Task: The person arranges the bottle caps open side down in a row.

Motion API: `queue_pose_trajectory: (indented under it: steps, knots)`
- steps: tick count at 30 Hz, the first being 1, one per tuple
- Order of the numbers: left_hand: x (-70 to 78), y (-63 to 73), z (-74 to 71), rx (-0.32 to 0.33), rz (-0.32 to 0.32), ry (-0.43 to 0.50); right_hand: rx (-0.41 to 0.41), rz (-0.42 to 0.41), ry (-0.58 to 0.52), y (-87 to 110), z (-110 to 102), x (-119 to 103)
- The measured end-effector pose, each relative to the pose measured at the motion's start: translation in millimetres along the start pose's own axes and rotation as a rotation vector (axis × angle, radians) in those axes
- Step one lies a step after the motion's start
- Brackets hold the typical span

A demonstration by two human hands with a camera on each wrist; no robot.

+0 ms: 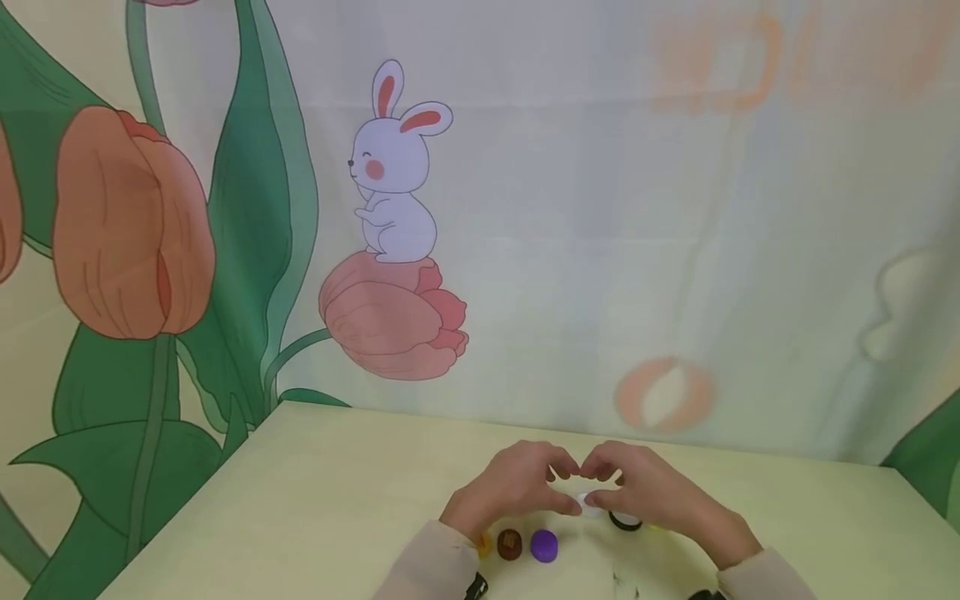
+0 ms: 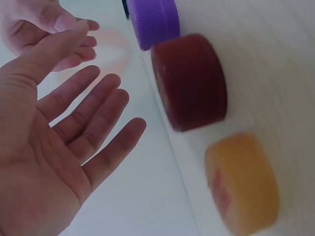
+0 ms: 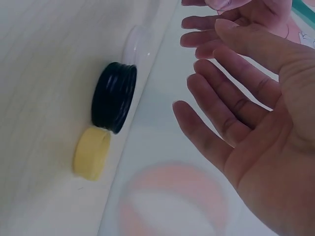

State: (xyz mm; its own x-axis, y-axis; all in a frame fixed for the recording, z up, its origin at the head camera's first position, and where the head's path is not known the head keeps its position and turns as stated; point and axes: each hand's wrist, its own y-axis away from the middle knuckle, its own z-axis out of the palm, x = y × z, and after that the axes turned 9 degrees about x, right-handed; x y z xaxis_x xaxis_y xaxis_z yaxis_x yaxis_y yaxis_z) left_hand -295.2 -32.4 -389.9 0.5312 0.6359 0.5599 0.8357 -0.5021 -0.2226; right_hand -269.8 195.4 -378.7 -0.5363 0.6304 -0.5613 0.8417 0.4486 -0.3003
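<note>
In the head view my left hand (image 1: 525, 479) and right hand (image 1: 641, 485) meet above the table, fingertips and thumbs close together in a heart-like outline. Neither holds anything. The left wrist view shows the left palm (image 2: 47, 157) with fingers spread and gently bent. Likewise, loosely bent fingers appear on the right hand (image 3: 275, 142) in the right wrist view. Below the left hand stand a purple cap (image 1: 544, 546), a brown cap (image 1: 510, 544) and an orange-yellow cap (image 2: 246, 187). Under the right are a black cap (image 3: 114, 97), a yellow cap (image 3: 92, 153) and a whitish cap (image 3: 135, 46).
The caps form a curved row on the pale table (image 1: 330, 483). A hanging cloth (image 1: 540, 208) printed with tulips and a rabbit rises behind the table's back edge. Dark bands show at both sleeves, near the bottom of the head view.
</note>
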Motion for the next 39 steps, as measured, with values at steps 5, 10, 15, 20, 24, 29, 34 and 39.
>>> queue_pose_trajectory:
  steps: [5,10,15,20,24,29,34,39]
  knots:
    - [0.8,-2.5,7.7,-0.022,-0.055,0.018,-0.003,0.007,0.005,4.1,3,9]
    - [0.3,-6.4,15.7,-0.026,-0.095,0.052,-0.006,0.032,0.018,7.4,8,21]
    - [1.8,-9.6,21.5,-0.036,-0.098,0.036,-0.008,0.056,0.031,9.4,13,31]
    - [2.5,-11.0,22.6,-0.041,-0.099,-0.009,-0.016,0.078,0.02,8.9,15,35]
    - [1.2,-11.4,23.9,-0.048,-0.092,-0.02,-0.046,0.064,-0.008,8.5,17,37]
    - [-0.9,-12.0,25.5,-0.053,-0.094,-0.05,-0.054,0.038,0.011,7.7,19,37]
    - [-0.4,-12.2,26.4,-0.047,-0.081,-0.09,-0.049,0.001,0.034,5.3,19,37]
    - [1.6,-11.5,27.4,-0.038,-0.062,-0.119,-0.054,0.015,0.026,5.1,20,38]
